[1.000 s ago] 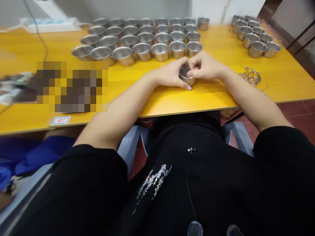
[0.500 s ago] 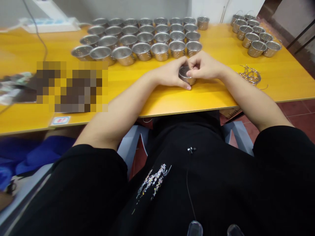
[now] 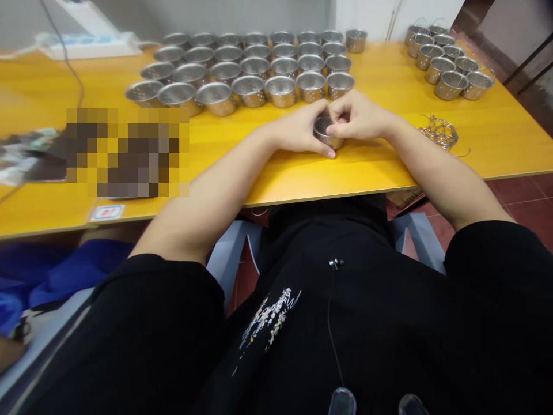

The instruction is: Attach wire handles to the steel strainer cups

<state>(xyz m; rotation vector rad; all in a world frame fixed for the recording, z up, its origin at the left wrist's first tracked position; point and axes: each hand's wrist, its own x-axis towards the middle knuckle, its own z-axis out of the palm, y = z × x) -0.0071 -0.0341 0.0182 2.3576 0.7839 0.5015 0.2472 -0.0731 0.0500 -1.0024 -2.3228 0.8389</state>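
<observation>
A small perforated stainless-steel cup (image 3: 333,142) stands on the table in front of me, tilted little if at all. My left hand (image 3: 299,128) curls around its left side, thumb low at the front and fingers behind. Over the right part of the rim, my right hand (image 3: 359,116) is closed in a pinch, thumb at the cup's mouth. What those fingertips hold, if anything, is hidden. Off to the right lies a tangled heap of thin wire handles (image 3: 440,132). Behind my hands, similar cups (image 3: 280,91) without visible handles stand in several rows.
More cups with wire handles (image 3: 451,85) are grouped at the table's far right. A white power strip (image 3: 93,46) and a cable lie at the back left. Part of a person in blue (image 3: 82,268) sits at my left. The yellow table's front edge (image 3: 328,197) runs before me.
</observation>
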